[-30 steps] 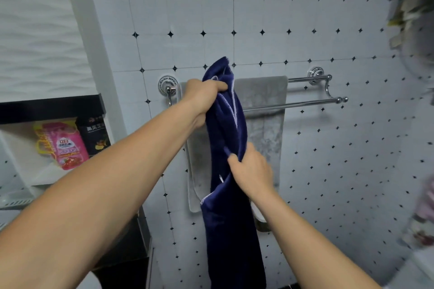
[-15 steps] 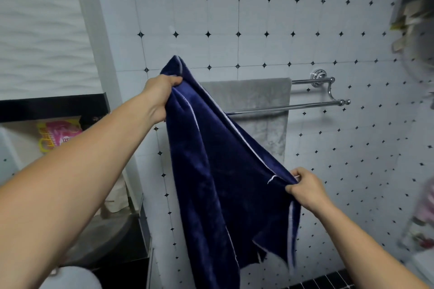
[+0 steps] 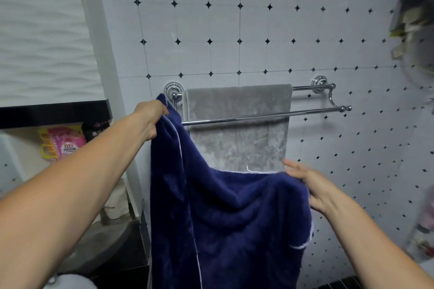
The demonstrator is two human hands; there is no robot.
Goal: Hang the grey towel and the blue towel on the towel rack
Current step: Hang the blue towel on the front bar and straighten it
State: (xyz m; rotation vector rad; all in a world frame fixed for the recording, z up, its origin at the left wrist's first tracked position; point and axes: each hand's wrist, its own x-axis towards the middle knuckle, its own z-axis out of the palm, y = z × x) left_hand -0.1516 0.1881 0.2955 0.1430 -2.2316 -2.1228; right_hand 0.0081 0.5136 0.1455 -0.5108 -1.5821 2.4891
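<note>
Dark blue plush towel (image 3: 230, 218) hangs spread between your hands, in front of the chrome double-bar towel rack (image 3: 305, 112) and not on it. Your left hand (image 3: 150, 122) grips its raised corner; your right hand (image 3: 317, 191) pinches the lower one. The grey plush towel (image 3: 239, 129) drapes over the rear bar.

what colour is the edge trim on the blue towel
White: a thin pale line running along the hems of the dark navy blue towel, seen best in the head view.
</note>
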